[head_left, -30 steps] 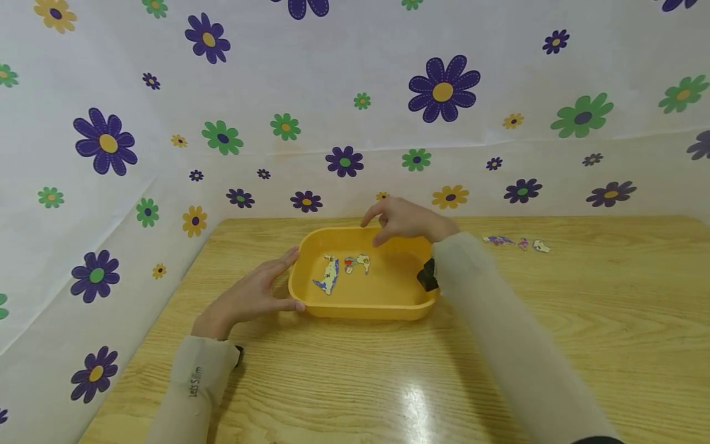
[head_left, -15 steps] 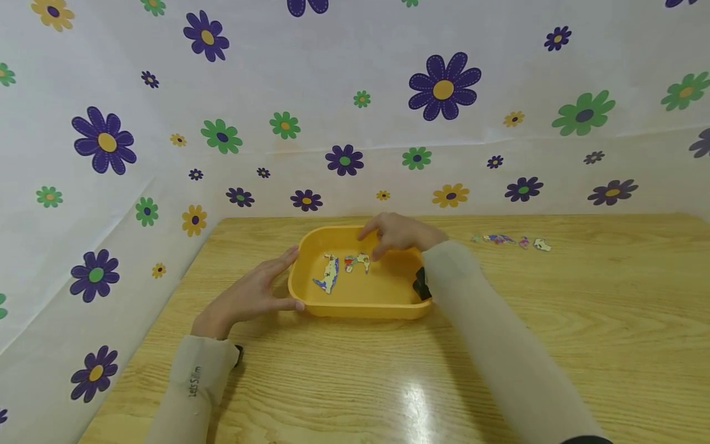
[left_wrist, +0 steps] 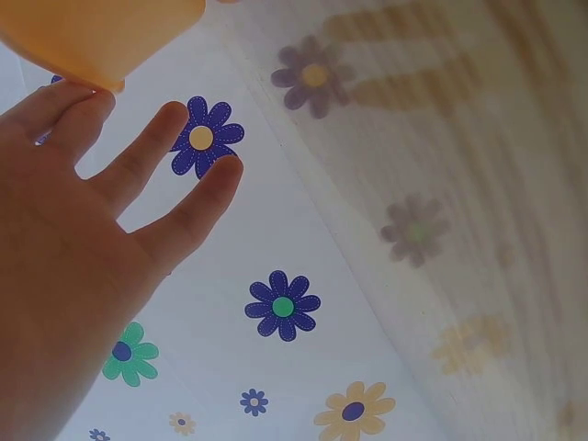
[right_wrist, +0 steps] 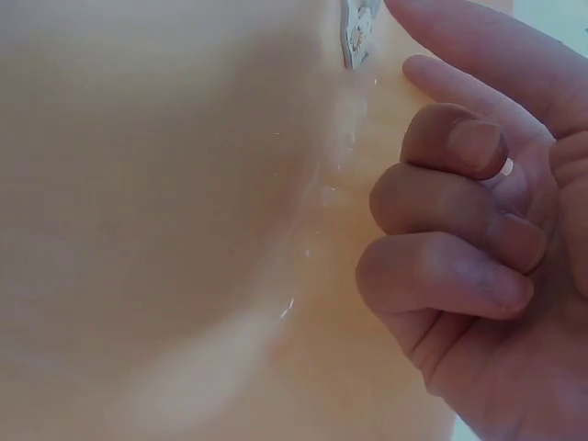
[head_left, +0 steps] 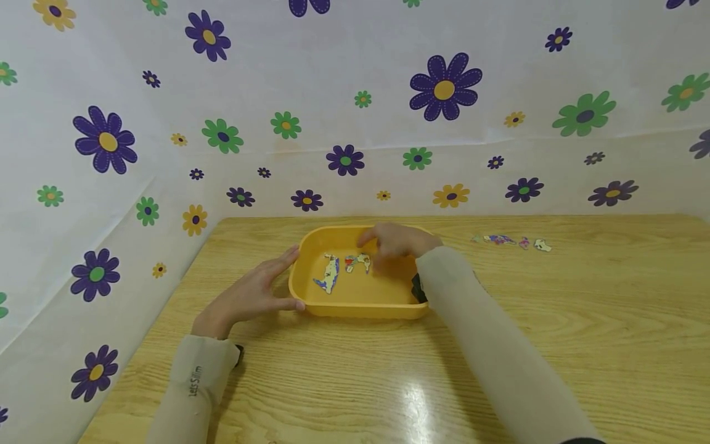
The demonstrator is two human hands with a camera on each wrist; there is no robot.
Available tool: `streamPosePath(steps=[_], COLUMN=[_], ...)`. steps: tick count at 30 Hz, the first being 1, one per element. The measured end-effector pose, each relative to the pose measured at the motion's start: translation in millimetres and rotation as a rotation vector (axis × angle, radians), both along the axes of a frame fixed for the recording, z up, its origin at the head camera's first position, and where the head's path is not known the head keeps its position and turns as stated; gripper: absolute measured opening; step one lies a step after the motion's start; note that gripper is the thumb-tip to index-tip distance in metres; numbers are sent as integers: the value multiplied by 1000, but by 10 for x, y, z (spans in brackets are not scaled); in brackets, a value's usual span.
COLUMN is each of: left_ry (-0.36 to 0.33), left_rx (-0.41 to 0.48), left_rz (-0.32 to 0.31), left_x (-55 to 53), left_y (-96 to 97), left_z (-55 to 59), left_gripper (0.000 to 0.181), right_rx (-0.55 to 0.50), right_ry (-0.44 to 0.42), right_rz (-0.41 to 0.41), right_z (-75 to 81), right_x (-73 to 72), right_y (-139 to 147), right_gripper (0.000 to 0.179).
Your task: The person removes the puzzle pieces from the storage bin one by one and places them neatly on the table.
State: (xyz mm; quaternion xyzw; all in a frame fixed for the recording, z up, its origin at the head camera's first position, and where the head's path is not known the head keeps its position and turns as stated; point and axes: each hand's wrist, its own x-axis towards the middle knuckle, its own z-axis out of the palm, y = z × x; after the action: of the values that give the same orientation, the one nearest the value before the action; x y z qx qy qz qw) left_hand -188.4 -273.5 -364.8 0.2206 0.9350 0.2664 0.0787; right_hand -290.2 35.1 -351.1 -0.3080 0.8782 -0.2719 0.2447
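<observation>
My left hand (head_left: 256, 300) is resting, fingers extended, against the yellow tray (head_left: 357, 311); my right hand (head_left: 396, 239) is hovering, thumb and forefinger parted, beside a printed cutout (head_left: 363, 261) lying inside. I am risking a fumbled pinch if its edges are lying flush.

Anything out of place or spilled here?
Nothing stands out. The yellow tray sits upright on the table, with the patterned pieces lying flat inside. The small pieces outside, to its right, form a rough row, so they don't look spilled. They're too small to check for damage.
</observation>
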Motion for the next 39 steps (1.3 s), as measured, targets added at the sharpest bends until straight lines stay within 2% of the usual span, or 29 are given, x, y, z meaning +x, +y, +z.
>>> streamPosePath(steps=[7,15,26,39], left_ry=[8,11,6,6], left_rx=[-2,-5,-7,-3], left_rz=[-8,-10,-8,-10], left_x=[-2,4,-6,-2], left_y=[5,10,2,9], left_z=[1,13,8,5], left_gripper=[106,106,107,107], right_rx=[106,109,109,149], right_ry=[-14,11,6,79], right_rz=[-58,-28,-41,-18], right_z=[-8,-34,-39,-73], right_x=[25,36,63,55], right_y=[-2,-17,-60,-99], right_gripper=[59,58,56,55])
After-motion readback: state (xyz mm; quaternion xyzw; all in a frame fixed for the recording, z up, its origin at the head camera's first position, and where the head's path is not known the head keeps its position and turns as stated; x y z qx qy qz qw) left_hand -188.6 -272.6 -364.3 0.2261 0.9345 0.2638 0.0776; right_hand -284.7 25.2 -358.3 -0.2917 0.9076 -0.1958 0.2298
